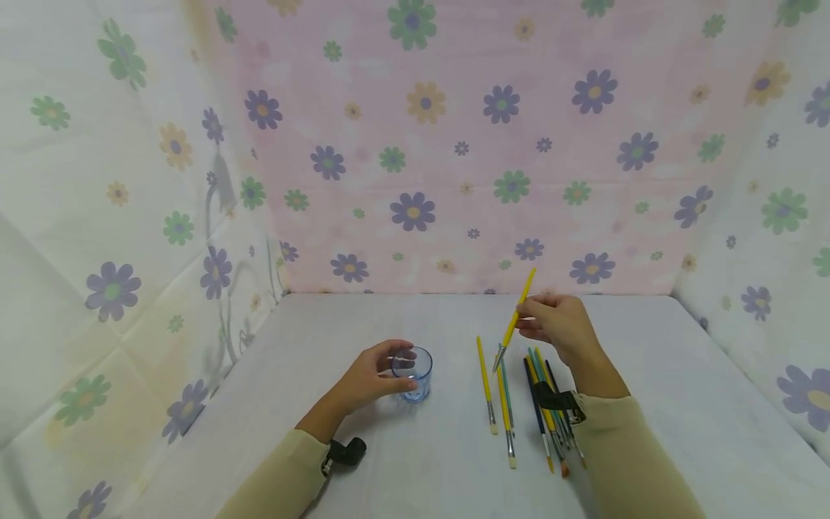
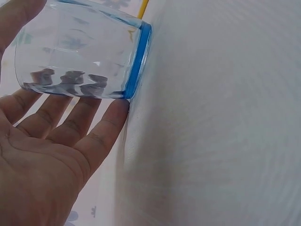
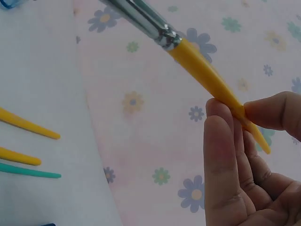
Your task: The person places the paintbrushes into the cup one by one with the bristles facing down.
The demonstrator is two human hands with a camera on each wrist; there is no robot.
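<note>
My left hand (image 1: 366, 378) holds a clear, blue-tinted glass (image 1: 423, 369), with the thumb on the near side and the fingers on the far side. In the left wrist view the glass (image 2: 77, 44) shows a thick blue base close against the table, and the fingertips press along its wall. Between thumb and fingertips, my right hand (image 1: 565, 328) pinches a yellow-handled paintbrush (image 1: 516, 317). This brush is raised at a slant, handle end up and bristle end down. Its silver ferrule (image 3: 146, 19) shows in the right wrist view; the bristles are outside that view.
Left of the right forearm lie two yellow paintbrushes (image 1: 484, 371) and a teal one (image 1: 508, 393). Several more brushes (image 1: 540, 404), dark, yellow and teal, lie bunched beneath the right wrist. Flowered cloth (image 1: 454, 166) hangs behind and beside the white table (image 1: 337, 324).
</note>
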